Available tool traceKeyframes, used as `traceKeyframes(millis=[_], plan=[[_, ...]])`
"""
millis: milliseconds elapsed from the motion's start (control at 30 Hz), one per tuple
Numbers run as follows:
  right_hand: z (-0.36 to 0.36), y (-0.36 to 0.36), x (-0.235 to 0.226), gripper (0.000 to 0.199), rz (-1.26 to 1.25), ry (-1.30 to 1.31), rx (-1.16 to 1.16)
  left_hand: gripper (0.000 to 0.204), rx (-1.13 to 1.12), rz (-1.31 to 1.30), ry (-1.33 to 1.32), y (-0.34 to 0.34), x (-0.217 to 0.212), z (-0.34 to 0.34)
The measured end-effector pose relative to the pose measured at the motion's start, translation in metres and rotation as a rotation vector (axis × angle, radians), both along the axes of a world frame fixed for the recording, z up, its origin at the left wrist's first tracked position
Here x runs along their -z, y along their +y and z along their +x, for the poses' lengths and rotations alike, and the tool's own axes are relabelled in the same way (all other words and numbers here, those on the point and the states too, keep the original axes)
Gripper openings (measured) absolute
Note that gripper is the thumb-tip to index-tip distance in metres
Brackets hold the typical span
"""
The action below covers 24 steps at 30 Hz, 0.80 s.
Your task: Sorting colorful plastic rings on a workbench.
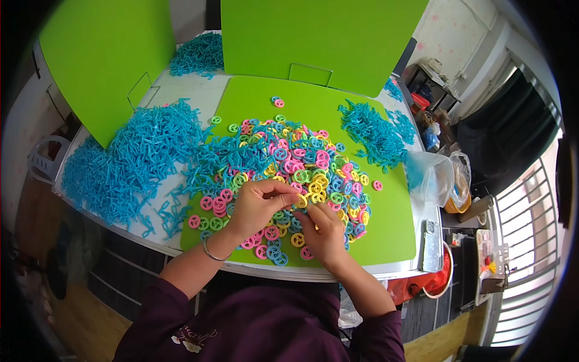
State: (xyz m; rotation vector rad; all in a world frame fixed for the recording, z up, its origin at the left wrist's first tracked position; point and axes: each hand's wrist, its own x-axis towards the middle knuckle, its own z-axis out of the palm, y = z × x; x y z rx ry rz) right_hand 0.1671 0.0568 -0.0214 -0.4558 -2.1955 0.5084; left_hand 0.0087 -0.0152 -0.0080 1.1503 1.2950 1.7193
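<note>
pinching yellow ring (pixel 301 201) with left hand (pixel 256 208) and right hand (pixel 325 232) fingertips over ring pile (pixel 289 175).

place: home piecework corner | table (pixel 199 90) with green mat (pixel 392 235) and upright green boards (pixel 325 36) at centre | barred window (pixel 531 241) at right | cluttered shelves (pixel 434 78), plastic bags (pixel 431 175) at upper right

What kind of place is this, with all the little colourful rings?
Probably a small home workshop for sorting plastic parts. The table holds a green mat heaped with colourful rings and piles of blue plastic pieces. Both hands, left hand and right hand, pick among the rings.
</note>
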Motion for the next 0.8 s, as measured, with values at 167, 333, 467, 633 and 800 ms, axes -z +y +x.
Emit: traceKeyframes(millis=[167, 333, 467, 633, 800], plan=[[-0.001, -0.003, -0.001, 0.016, -0.438, 0.03, -0.062, 0.011, 0.08, -0.055, -0.303, -0.002, -0.002, 0.002], [-0.005, -0.006, -0.001, 0.015, -0.79, 0.097, -0.11, 0.016, 0.103, -0.042, -0.4, -0.002, 0.005, 0.0], [-0.006, -0.005, -0.002, 0.02, -0.23, 0.094, 0.037, 0.019, 0.019, 0.011, -0.16, -0.002, -0.002, 0.007], [-0.003, -0.001, -0.001, 0.021, -0.337, 0.066, 0.01, 0.019, 0.011, -0.011, -0.057, -0.002, 0.005, 0.006], [-0.002, -0.001, -0.003, 0.02, -0.22, 0.055, 0.03, 0.017, -0.04, 0.017, 0.025, -0.004, 0.005, 0.01]])
